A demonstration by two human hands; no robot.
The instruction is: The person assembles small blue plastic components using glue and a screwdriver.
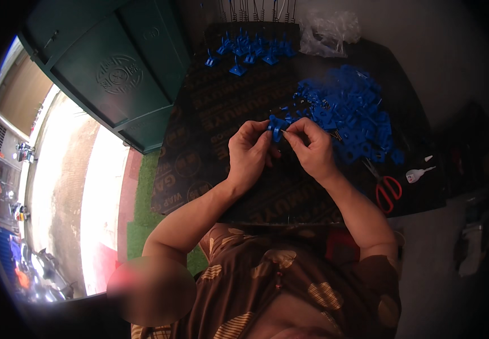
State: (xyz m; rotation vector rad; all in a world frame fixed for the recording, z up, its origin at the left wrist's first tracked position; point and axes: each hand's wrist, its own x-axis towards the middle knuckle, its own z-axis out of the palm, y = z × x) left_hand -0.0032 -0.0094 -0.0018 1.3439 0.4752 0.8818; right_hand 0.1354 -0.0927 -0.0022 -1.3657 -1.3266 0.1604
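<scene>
Over the dark tabletop, my left hand is closed, thumb and fingertips pinching a small blue plastic part. My right hand meets it from the other side, its thumb and forefinger pinched on a thin, light-coloured pin at the part's edge. The pin's far end is hidden, so how deep it sits I cannot tell. Just beyond my right hand spreads a large heap of loose blue plastic parts, with a few small metal pieces among them.
At the far side stand several blue pieces with upright prongs, near a row of metal springs. A clear plastic bag lies at the back. Red-handled scissors and a small white bottle lie right. A green door borders the left.
</scene>
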